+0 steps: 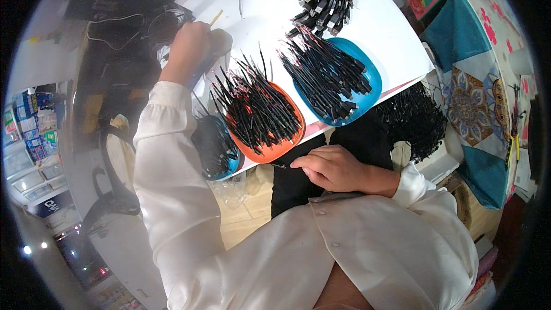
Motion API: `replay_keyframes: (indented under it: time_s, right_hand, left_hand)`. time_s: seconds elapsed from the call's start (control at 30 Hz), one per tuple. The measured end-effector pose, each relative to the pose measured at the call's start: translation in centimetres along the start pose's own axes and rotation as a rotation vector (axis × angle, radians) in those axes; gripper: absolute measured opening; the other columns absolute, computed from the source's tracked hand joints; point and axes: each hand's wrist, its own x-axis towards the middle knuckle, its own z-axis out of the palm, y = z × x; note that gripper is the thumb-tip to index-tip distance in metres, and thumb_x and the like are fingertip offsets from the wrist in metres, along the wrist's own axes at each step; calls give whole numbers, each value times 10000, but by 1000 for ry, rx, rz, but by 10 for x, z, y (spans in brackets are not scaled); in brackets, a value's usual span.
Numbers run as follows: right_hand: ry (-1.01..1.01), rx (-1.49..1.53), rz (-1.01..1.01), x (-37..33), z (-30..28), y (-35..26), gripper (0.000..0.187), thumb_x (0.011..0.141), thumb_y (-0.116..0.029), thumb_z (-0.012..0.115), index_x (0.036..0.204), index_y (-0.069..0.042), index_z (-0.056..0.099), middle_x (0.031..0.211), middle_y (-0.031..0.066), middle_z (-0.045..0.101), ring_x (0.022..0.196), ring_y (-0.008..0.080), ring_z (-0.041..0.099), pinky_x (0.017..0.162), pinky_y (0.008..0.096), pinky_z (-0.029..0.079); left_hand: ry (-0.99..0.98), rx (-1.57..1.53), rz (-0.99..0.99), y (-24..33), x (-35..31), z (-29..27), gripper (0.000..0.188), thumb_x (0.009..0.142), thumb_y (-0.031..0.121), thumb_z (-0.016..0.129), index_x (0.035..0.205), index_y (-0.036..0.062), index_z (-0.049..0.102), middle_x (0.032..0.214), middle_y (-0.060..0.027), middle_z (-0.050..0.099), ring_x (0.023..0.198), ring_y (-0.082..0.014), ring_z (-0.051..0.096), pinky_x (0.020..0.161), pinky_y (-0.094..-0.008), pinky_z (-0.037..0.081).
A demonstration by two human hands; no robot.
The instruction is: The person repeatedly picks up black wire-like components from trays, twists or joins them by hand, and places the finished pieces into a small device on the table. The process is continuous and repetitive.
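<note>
Black cables (258, 112) in orange tray (271, 154), between hands (192, 45) (333, 167).

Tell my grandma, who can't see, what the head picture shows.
A person's left hand is at the edge of a white table; the right hand is over their lap. Black cables lie in an orange tray and two blue trays.

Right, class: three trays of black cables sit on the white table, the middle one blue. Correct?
Not quite: the middle tray is orange, not blue, as the head view shows. Three trays of black cables do sit on the white table.
</note>
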Motion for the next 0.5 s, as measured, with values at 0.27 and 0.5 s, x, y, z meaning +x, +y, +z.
replay_keyframes:
  time_s: [0.27,0.5]
  right_hand:
    - [-22,5,32,-2,0,4,223,832,-58,596,1054,-57,581,848,102,661,777,277,656,673,397,524]
    - [3,-36,55,-4,2,4,178,803,-57,605,981,-45,609,875,101,669,815,276,655,711,391,528]
  left_hand:
    - [-60,80,3,6,5,2,153,744,13,561,839,-22,676,803,-265,638,800,-424,637,754,-463,512]
    - [-23,46,23,2,-1,-5,139,757,21,582,850,-12,681,811,-254,641,776,-423,627,730,-448,505]
